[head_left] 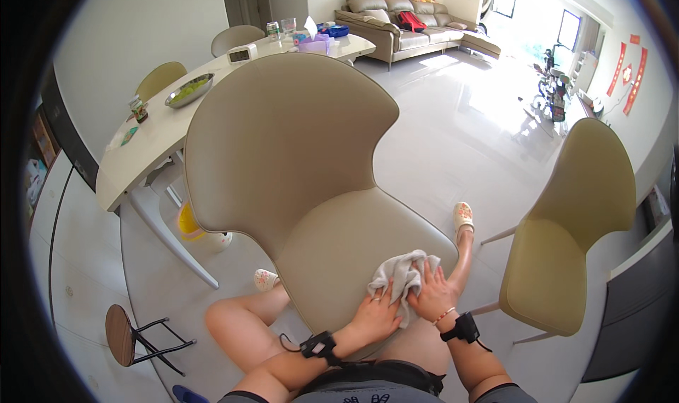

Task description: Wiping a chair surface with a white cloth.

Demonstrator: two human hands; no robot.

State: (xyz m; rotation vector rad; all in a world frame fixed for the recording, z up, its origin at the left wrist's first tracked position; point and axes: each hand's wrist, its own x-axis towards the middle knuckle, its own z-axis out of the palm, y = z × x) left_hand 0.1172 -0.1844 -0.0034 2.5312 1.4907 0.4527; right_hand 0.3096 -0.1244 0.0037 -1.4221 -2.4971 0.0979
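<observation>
A beige upholstered chair (297,127) stands right in front of me, its curved backrest away from me and its seat (339,244) towards me. On the front right part of that seat lies a crumpled light grey cloth (398,273). My left hand (374,313), with a ring on one finger, presses on the cloth's near left side. From the right, my right hand (434,292) bears down on its other side, fingers spread over the folds. Both wrists carry black strapped devices. The hands are close together but do not touch.
A white table (154,132) at the left holds a metal bowl of green fruit (190,91), a jar (138,108), a digital clock (242,54) and a tissue box (314,43). An olive chair (551,265) stands right. A folding stool (121,334) lies tipped at lower left.
</observation>
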